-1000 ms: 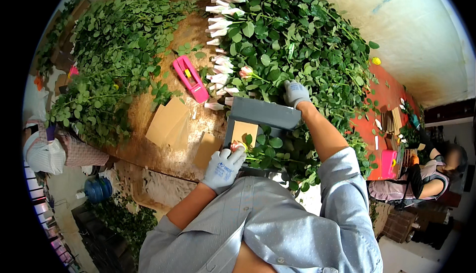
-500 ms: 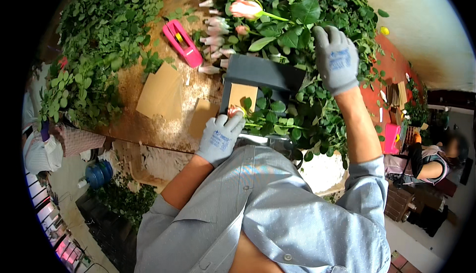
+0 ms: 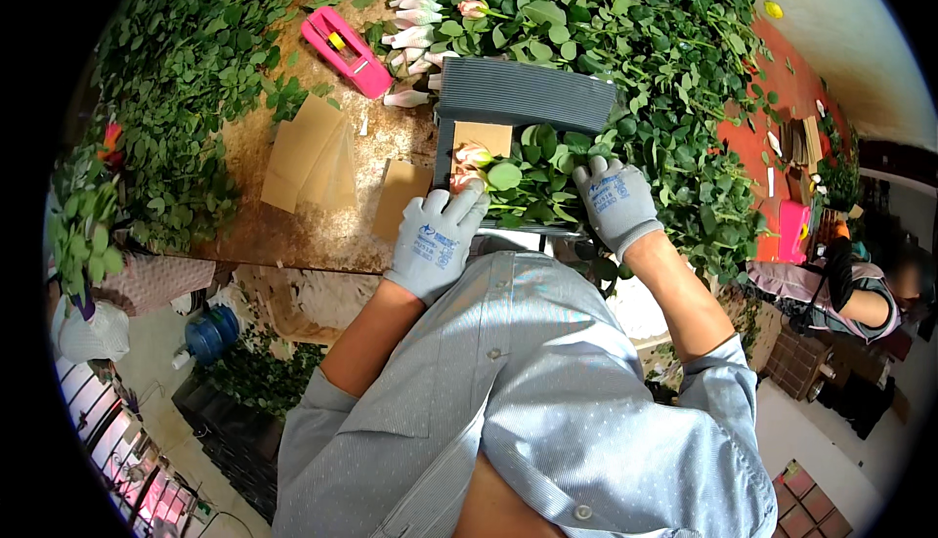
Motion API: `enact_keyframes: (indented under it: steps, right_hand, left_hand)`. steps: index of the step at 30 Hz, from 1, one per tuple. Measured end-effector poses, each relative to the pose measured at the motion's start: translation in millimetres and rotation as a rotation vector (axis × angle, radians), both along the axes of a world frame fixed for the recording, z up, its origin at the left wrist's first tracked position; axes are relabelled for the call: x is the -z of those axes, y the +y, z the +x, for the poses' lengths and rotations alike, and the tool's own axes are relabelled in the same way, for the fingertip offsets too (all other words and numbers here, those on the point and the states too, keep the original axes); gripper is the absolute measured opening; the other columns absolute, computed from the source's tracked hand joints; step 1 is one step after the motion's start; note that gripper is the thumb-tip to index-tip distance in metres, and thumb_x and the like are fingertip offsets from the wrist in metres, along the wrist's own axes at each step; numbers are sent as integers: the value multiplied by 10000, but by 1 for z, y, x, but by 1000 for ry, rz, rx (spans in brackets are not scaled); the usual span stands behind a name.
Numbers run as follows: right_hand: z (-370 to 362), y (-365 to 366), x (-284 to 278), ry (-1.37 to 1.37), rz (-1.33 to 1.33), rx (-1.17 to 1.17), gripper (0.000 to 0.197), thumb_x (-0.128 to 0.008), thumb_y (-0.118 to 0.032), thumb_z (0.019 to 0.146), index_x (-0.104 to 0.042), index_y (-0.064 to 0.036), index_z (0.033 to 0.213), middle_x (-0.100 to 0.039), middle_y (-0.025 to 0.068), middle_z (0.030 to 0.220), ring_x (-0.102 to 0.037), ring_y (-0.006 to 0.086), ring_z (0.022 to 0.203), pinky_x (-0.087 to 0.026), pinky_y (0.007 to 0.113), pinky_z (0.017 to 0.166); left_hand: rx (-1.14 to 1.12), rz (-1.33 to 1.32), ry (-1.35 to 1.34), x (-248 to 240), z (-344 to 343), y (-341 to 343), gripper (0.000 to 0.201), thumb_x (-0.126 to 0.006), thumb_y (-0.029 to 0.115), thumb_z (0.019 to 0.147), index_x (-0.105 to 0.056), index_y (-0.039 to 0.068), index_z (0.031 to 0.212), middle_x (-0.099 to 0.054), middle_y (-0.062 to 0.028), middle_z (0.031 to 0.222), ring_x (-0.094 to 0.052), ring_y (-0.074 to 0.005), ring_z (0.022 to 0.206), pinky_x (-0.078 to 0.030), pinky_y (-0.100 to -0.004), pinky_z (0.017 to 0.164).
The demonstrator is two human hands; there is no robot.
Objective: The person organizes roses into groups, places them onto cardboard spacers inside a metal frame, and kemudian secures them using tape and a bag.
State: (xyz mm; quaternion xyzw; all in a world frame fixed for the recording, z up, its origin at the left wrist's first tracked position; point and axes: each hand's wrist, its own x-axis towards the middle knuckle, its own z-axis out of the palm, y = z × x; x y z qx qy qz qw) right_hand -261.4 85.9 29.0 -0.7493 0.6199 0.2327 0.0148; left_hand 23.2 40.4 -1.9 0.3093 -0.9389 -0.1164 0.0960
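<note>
Two pale pink-orange roses (image 3: 473, 155) lie with their heads on a tan cardboard piece (image 3: 486, 135) inside a dark box-like holder (image 3: 445, 152). My left hand (image 3: 433, 245), in a grey-white glove, is open beside them, its fingers apart and fingertips touching the lower rose head. Leafy stems (image 3: 535, 186) stretch rightward from the heads. My right hand (image 3: 619, 204), gloved alike, is closed over the stem end of the upper rose among the leaves; its thumb is hidden. Behind the roses stands the holder's ribbed dark panel (image 3: 528, 90).
A pink tape dispenser (image 3: 347, 54) and cardboard sheets (image 3: 311, 162) lie on the worn wooden table (image 3: 239, 230). Several wrapped roses (image 3: 415, 18) line a big leafy pile (image 3: 674, 69). More foliage (image 3: 186, 79) covers the left. Another person (image 3: 865, 289) is at the far right.
My right hand has come down and nearer, bringing a rose from above the pile into the holder. Two heads now lie there. My left hand stays beside them.
</note>
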Motion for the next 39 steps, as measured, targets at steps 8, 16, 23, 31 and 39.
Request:
enact_keyframes:
  steps: [8, 16, 23, 31, 39]
  right_hand:
    - [64, -27, -42, -213, -275, -69, 194, -605, -191, 921, -635, -107, 1094, -624, 80, 1009, -640, 234, 932, -501, 368, 750]
    - [73, -65, 21, -372, -118, -136, 342, -581, -185, 957, -583, -82, 1283, -676, 131, 1051, -711, 312, 933, -582, 438, 698]
    - [65, -66, 20, -455, -27, -114, 311, -560, -182, 984, -591, -119, 1287, -676, 148, 1084, -717, 344, 930, -585, 463, 728]
    - [63, -69, 20, -542, 1, -88, 307, -567, -165, 974, -630, -127, 1272, -675, 164, 1091, -723, 362, 928, -582, 470, 760]
    - [40, -89, -22, -789, 7, -63, 283, -651, -195, 962, -680, -111, 1230, -700, 149, 1066, -717, 351, 933, -584, 457, 782]
  left_hand:
    - [9, 57, -67, -1, 0, -1, 408, -645, 158, 826, -711, 109, 1226, -639, -8, 1277, -556, -235, 1003, -443, -409, 816]
    - [2, 14, -11, -3, 0, 0, 405, -635, 171, 852, -713, 110, 1245, -643, -5, 1316, -565, -223, 999, -443, -405, 819]
    - [-4, 23, -50, -8, -2, -2, 386, -647, 218, 884, -704, 112, 1251, -631, 10, 1343, -562, -210, 973, -446, -395, 785]
    - [22, 209, -82, -41, -10, -23, 583, -777, 240, 806, -628, 90, 1349, -594, -47, 1406, -566, -266, 1120, -475, -432, 911]
    - [11, 307, -73, -39, -11, -32, 587, -795, 235, 803, -643, 93, 1352, -610, -53, 1420, -572, -281, 1128, -491, -438, 951]
